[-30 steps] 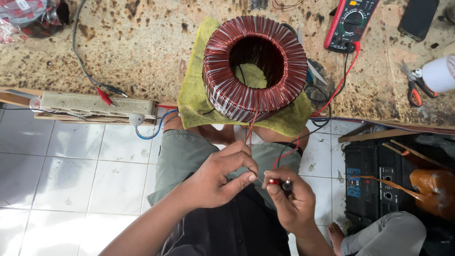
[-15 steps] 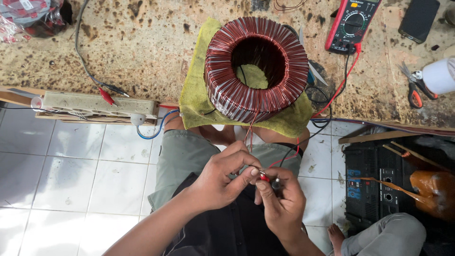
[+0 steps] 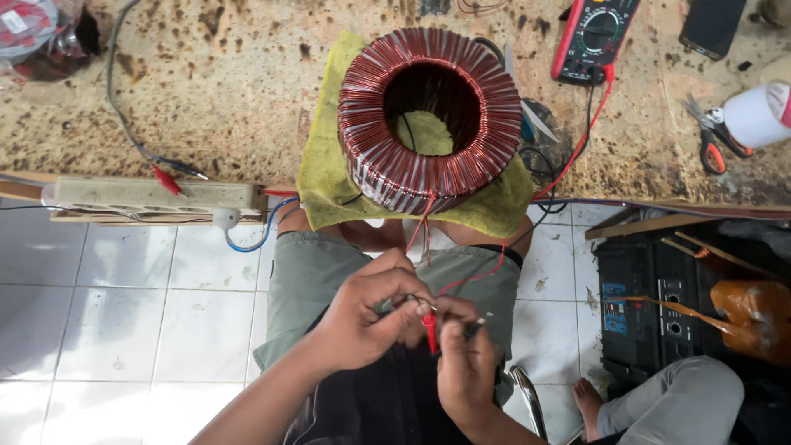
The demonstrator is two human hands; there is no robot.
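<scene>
Our left hand (image 3: 362, 317) pinches a thin copper wire (image 3: 424, 227), and our right hand (image 3: 463, 363) pinches a red probe (image 3: 429, 330) against it. The wire hangs from the big copper coil (image 3: 428, 119) at the counter's (image 3: 206, 91) near edge.

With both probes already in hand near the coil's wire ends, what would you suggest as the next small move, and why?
Probably press the red probe tip onto the bare end of the copper lead pinched by the left hand. The thin leads hang from the toroidal coil down to the hands, the right hand holds both probes beside them, and the multimeter sits wired on the bench; whether contact exists I cannot tell.
</scene>
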